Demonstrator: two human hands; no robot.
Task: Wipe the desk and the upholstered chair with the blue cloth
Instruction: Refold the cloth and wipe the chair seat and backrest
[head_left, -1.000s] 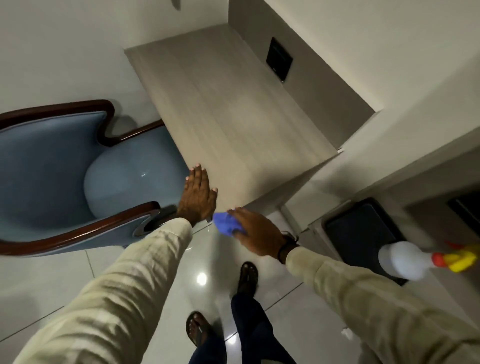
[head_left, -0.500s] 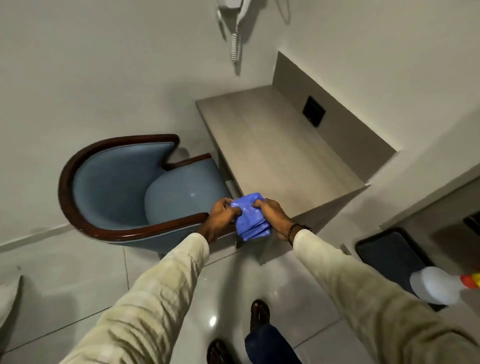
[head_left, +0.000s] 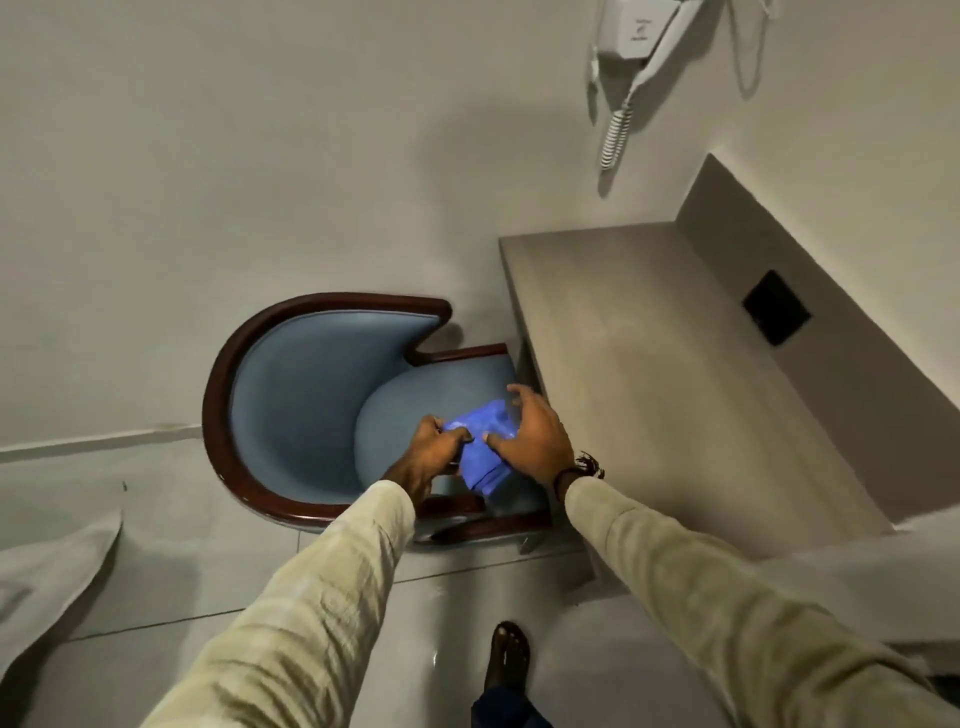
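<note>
The blue cloth (head_left: 485, 447) is bunched between both hands, above the seat of the upholstered chair (head_left: 306, 395), which has pale blue padding and a dark wooden rim. My left hand (head_left: 431, 452) pinches the cloth's left edge. My right hand (head_left: 535, 436) lies over its right side with fingers spread, thumb against the fabric. The grey wooden desk (head_left: 649, 374) stands right of the chair, its top bare.
A white wall-mounted hair dryer (head_left: 639, 31) with a coiled cord hangs above the desk. A black socket plate (head_left: 776, 307) sits in the desk's back panel. White fabric (head_left: 52, 566) lies on the tiled floor at left. My foot (head_left: 508, 657) is below.
Both hands have carried the cloth from the desk's front corner over to the chair seat. The view has swung left, and the spray bottle at right has left the frame.
</note>
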